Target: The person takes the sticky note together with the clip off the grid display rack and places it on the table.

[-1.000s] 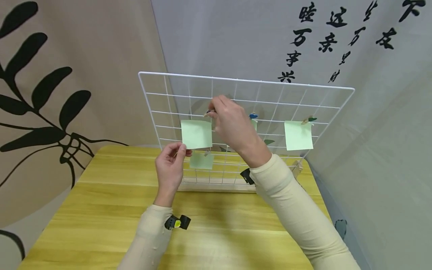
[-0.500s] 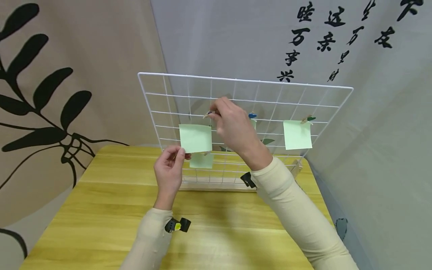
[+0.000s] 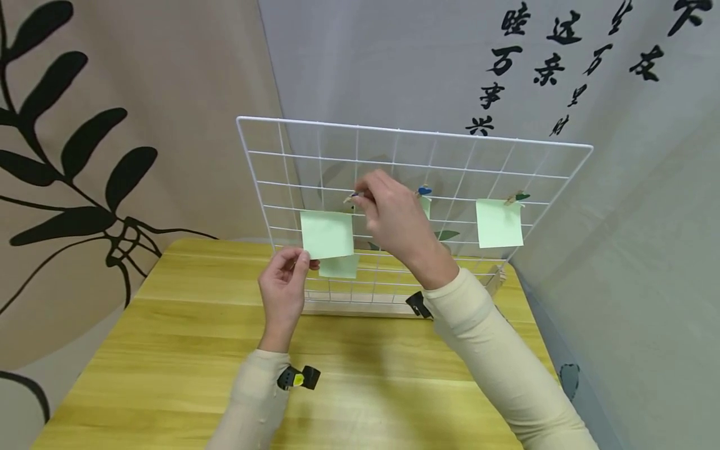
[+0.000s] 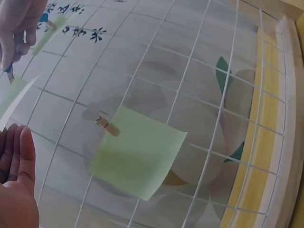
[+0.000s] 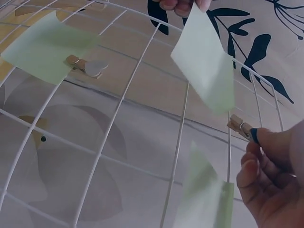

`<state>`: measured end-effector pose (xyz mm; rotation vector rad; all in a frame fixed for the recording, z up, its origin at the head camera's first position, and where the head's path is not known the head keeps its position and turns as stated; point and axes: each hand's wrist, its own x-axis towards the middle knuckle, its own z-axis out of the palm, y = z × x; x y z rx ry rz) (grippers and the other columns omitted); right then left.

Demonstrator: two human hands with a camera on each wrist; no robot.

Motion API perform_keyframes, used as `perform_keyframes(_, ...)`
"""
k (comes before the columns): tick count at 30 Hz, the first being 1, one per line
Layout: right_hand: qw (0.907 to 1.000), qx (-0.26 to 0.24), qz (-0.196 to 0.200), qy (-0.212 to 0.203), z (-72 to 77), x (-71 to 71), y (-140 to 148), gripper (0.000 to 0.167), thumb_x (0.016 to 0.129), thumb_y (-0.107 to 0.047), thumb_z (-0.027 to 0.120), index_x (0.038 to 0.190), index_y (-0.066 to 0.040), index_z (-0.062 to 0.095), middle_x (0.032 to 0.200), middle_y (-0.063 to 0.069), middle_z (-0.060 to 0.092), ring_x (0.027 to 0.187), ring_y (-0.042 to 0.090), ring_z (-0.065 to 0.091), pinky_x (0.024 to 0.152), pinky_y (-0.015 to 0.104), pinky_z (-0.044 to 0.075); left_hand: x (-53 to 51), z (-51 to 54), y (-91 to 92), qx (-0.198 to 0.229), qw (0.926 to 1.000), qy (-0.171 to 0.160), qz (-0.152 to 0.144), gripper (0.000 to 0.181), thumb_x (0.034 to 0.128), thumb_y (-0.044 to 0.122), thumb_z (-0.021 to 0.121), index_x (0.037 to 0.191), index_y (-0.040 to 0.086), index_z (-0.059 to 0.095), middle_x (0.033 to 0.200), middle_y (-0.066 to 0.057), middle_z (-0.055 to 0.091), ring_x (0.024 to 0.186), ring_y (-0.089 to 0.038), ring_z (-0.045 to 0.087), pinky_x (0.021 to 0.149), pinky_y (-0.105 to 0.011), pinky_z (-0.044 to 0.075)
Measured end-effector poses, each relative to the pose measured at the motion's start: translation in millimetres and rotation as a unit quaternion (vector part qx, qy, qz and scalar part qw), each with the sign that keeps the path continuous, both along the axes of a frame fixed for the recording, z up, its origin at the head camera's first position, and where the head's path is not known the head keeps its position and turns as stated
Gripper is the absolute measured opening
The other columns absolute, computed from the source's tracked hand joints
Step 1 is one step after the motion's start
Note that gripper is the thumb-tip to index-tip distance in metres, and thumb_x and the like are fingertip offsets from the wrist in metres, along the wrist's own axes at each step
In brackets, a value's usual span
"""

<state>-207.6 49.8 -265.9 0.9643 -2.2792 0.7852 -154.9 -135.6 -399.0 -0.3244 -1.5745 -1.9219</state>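
In the head view, the left hand (image 3: 285,294) pinches the lower left corner of a pale green note (image 3: 327,234) in front of the white wire grid (image 3: 416,131). Above the note's right edge, the right hand (image 3: 400,225) pinches a small wooden clothespin (image 3: 350,199) with a blue piece on it. The right wrist view shows that clothespin (image 5: 240,127) just off the edge of the held note (image 5: 204,61), with the right thumb and fingers (image 5: 273,171) on its blue end. The left wrist view shows part of the left hand's curled fingers (image 4: 16,156).
Another note (image 3: 499,224) hangs at the grid's right from a green-topped clothespin (image 3: 519,197). A lower note (image 3: 340,267) is partly behind the held one, and a blue-topped clothespin (image 3: 424,190) holds one beside the right hand. The grid stands on a yellow wooden table (image 3: 169,350).
The left hand has lowered the held note, which now overlaps the lower note more. A gap has opened between its top edge and the right hand's clothespin.
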Motion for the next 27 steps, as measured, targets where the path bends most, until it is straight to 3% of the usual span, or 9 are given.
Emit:
perform_keyframes(6, 0.9999, -0.007, 0.011, 0.010, -2.9, 1.1, 2.9, 0.004, 0.094, -0.001, 0.064, 0.096, 0.003, 0.062, 0.088, 0.009, 0.059, 0.073, 0.019, 0.055, 0.063, 0.027, 0.050, 3.4, -2.3, 0.5, 0.009, 1.0000, 0.001, 0.003, 0.008, 0.0937, -0.009, 0.058, 0.093, -0.016, 0.059, 0.088, -0.016, 0.060, 0.074, -0.020, 0.065, 0.073, -0.026, 0.059)
perform_keyframes(14, 0.9999, -0.007, 0.013, 0.002, -7.4, 2.8, 3.4, 0.005, 0.094, 0.000, 0.064, 0.097, 0.003, 0.062, 0.089, 0.009, 0.059, 0.074, 0.019, 0.056, 0.064, 0.026, 0.051, 8.2, -9.5, 0.6, 0.016, 0.9998, -0.011, 0.008, 0.006, 0.0945, -0.009, 0.057, 0.091, -0.008, 0.063, 0.084, -0.023, 0.059, 0.073, -0.022, 0.066, 0.074, -0.028, 0.059)
perform_keyframes(19, 0.9998, -0.002, 0.017, -0.005, -11.9, 4.7, 5.6, 0.006, 0.094, 0.000, 0.064, 0.097, 0.004, 0.061, 0.090, 0.010, 0.059, 0.075, 0.020, 0.057, 0.066, 0.026, 0.052, 10.7, -12.7, 0.7, 0.024, 0.9996, 0.008, 0.009, 0.007, 0.0939, -0.011, 0.057, 0.090, -0.012, 0.062, 0.083, -0.023, 0.060, 0.072, -0.021, 0.066, 0.071, -0.028, 0.060)
perform_keyframes(23, 0.9997, -0.006, 0.023, 0.008, -13.9, 4.9, 7.9, 0.007, 0.094, -0.001, 0.065, 0.096, 0.005, 0.062, 0.087, 0.011, 0.058, 0.073, 0.020, 0.056, 0.063, 0.026, 0.051, 11.2, -12.6, 1.9, 0.022, 0.9995, 0.019, 0.011, 0.009, 0.0939, -0.010, 0.058, 0.091, -0.018, 0.059, 0.081, -0.027, 0.060, 0.071, -0.023, 0.066, 0.070, -0.029, 0.060)
perform_keyframes(27, 0.9989, -0.018, 0.033, 0.027, -16.1, 3.4, 7.4, 0.007, 0.093, -0.001, 0.065, 0.094, 0.004, 0.062, 0.084, 0.010, 0.058, 0.071, 0.020, 0.055, 0.059, 0.024, 0.050, 12.6, -13.2, 1.5, 0.018, 0.9995, 0.015, 0.019, 0.006, 0.0934, -0.010, 0.058, 0.090, -0.011, 0.063, 0.081, -0.024, 0.061, 0.071, -0.021, 0.066, 0.070, -0.029, 0.060)
